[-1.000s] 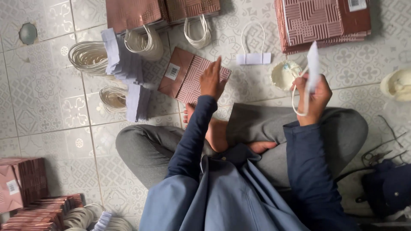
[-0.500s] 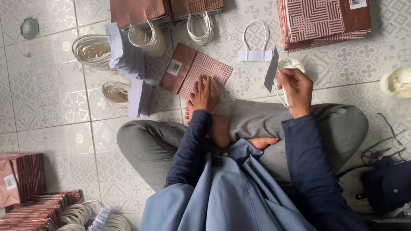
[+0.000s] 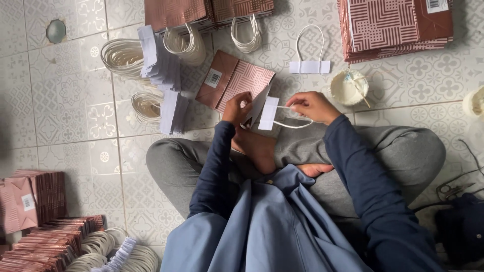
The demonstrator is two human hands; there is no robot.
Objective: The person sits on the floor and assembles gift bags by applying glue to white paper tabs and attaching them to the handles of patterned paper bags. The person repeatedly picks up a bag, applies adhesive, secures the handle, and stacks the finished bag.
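I see my left hand (image 3: 237,107) resting on the near edge of a flat pink patterned paper bag (image 3: 236,83) that lies on the tiled floor (image 3: 70,116) just past my crossed legs. Its fingers are curled and pinch the mouth of the bag, lifting a pale flap there. My right hand (image 3: 313,107) sits just to the right of it, fingers closed on a white cord handle (image 3: 290,121) whose white paper strip (image 3: 268,113) hangs between my two hands, touching the bag's opening. The cord loops back under my right hand toward my knee.

Beyond my right hand, a small round bowl of glue (image 3: 349,87) stands on the floor with a stick in it. Between that bowl and the bag, a little farther out, lies a spare handle (image 3: 309,60) with its strip flat on the tile. Far beyond my right hand is a stack of folded patterned bags (image 3: 393,25).

Beyond my left hand, more bags (image 3: 201,11) lie with cord loops sticking out of them. To the left of my left hand are piles of white paper strips (image 3: 160,60) and coils of cord (image 3: 121,55). Well back on my left side, near my hip, another stack of pink bags (image 3: 35,201) stands next to more coiled handles (image 3: 106,249).
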